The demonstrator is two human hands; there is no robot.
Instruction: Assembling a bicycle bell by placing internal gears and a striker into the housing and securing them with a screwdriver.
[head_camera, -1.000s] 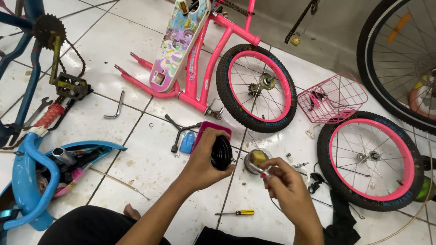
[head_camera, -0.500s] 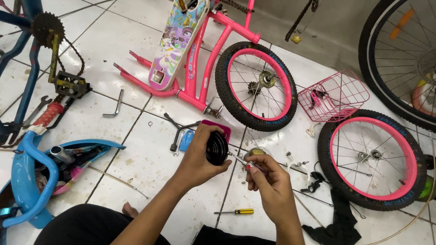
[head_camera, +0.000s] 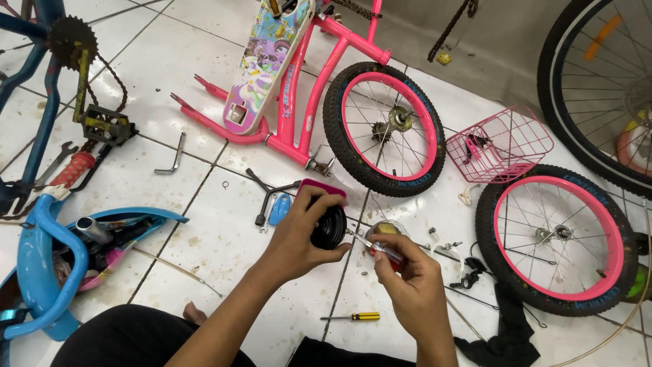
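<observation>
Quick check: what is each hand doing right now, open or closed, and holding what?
Left hand: closed around a small round black part.
Right hand: closed on a red-handled screwdriver, tip pointing at the black part.

- The black part in the left hand looked like matt rubber or plastic.
- The screwdriver in the right hand had a bright metal shaft and glossy red plastic handle.
- The pink frame wore glossy paint.
- The floor tiles were smooth, glazed and smudged.
- The pink basket was coated wire.
</observation>
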